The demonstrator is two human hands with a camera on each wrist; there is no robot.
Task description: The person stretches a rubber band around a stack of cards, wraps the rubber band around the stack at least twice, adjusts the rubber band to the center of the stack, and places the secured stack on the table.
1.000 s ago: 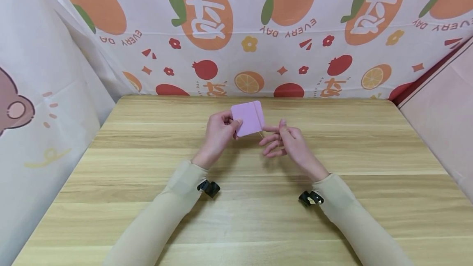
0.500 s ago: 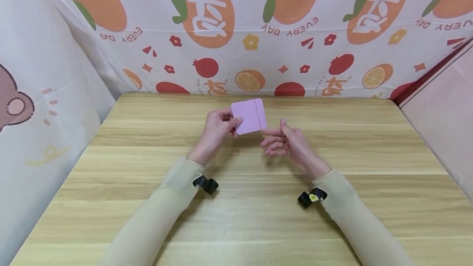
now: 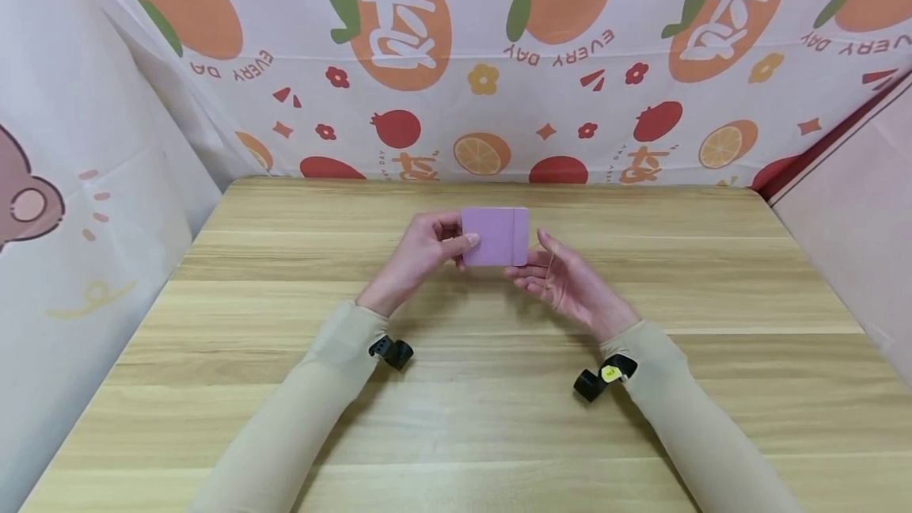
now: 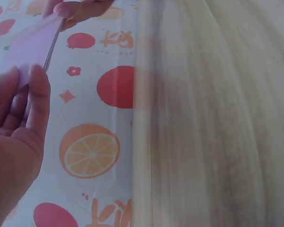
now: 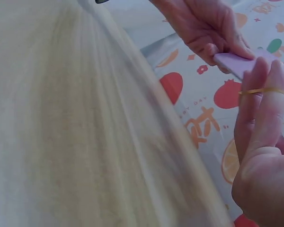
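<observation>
My left hand (image 3: 419,256) pinches a small purple square pad (image 3: 493,226), thumb on its face and fingers behind. Its edge looks layered in the left wrist view. A thin line, like a stretched rubber band, crosses the face near the right side. My right hand (image 3: 570,283) is at the pad's lower right corner with the palm turned up, fingers extended and thumb raised apart. In the right wrist view a yellow rubber band (image 5: 262,91) runs across its fingers (image 5: 270,113), whose tips overlap the pad there.
Both hands are over the far part of a wooden table (image 3: 456,402). Behind its back edge hangs a fruit-print cloth (image 3: 442,113), with a pale cloth (image 3: 107,180) at the left side. A black camera (image 3: 394,352) sits on the left wrist, another camera (image 3: 591,384) on the right.
The pad has moved slightly right and down and turned from tilted to level. My right hand has turned its palm upward, its fingertips now at the pad's lower right corner.
</observation>
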